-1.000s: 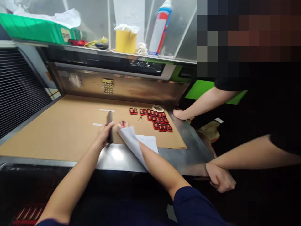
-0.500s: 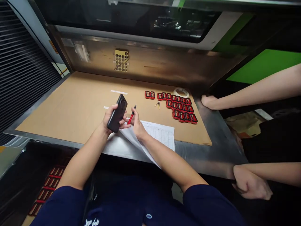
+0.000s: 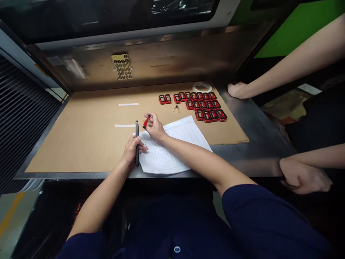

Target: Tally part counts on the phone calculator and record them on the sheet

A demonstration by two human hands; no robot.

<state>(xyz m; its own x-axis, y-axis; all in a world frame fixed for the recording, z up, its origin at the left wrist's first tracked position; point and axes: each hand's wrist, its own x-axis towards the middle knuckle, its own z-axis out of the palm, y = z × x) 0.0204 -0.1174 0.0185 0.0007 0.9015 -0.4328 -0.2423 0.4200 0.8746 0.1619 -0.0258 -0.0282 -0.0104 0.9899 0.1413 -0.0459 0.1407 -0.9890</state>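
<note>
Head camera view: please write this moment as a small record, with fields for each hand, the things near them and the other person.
Left hand: holds a black phone upright on its edge
Right hand: holds a red pen
Under hands: grid paper sheet on a cardboard sheet
Nearby: red-and-black frames in rows, small keys, tape roll
Other person: far hand on steel table, near hand by its edge

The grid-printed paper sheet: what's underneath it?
The grid-printed paper sheet lies across the cardboard and the steel tabletop; anything directly beneath it is covered and cannot be seen.
</note>
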